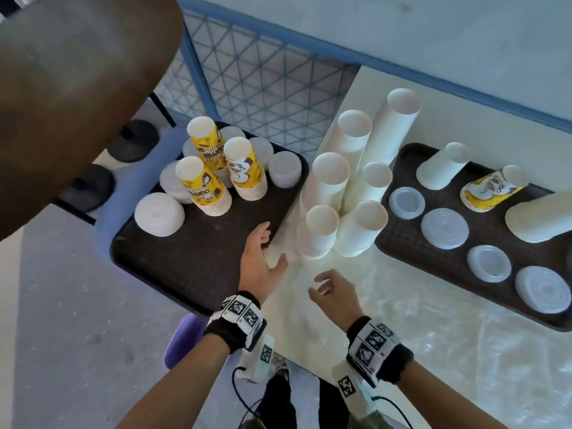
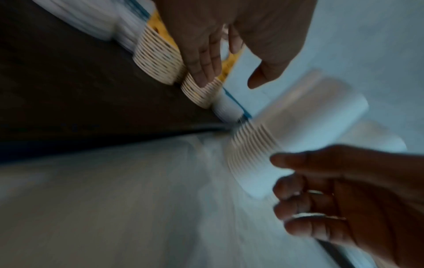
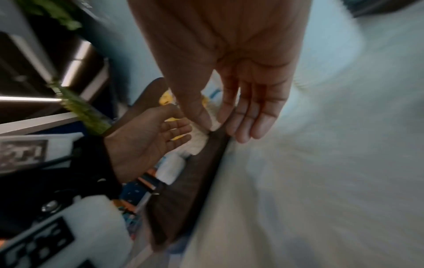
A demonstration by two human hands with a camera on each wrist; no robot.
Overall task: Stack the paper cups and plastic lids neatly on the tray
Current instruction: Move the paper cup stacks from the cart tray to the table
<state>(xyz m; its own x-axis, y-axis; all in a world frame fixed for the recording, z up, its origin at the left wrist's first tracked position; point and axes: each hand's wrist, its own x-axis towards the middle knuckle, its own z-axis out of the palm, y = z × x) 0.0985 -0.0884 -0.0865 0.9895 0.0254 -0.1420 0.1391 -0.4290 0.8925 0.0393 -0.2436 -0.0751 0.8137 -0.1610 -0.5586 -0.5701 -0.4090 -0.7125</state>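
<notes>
Several tall stacks of white paper cups (image 1: 346, 187) stand upside down on the white table between two dark brown trays. The left tray (image 1: 192, 261) carries three yellow printed cup stacks (image 1: 213, 178) and piles of clear plastic lids (image 1: 159, 214). The right tray (image 1: 439, 252) holds single lids (image 1: 445, 223), a white cup stack and a yellow cup stack lying tilted. My left hand (image 1: 263, 252) hovers open over the left tray's right rim, just short of the nearest white stack (image 2: 263, 145). My right hand (image 1: 331, 289) hangs open over the table, empty.
A blue mesh fence panel (image 1: 263, 75) runs behind the trays. The left tray sits on a purple chair or stool (image 1: 123, 196) beside the table. A dark brown blurred shape (image 1: 77, 88) fills the upper left. Grey floor lies below left.
</notes>
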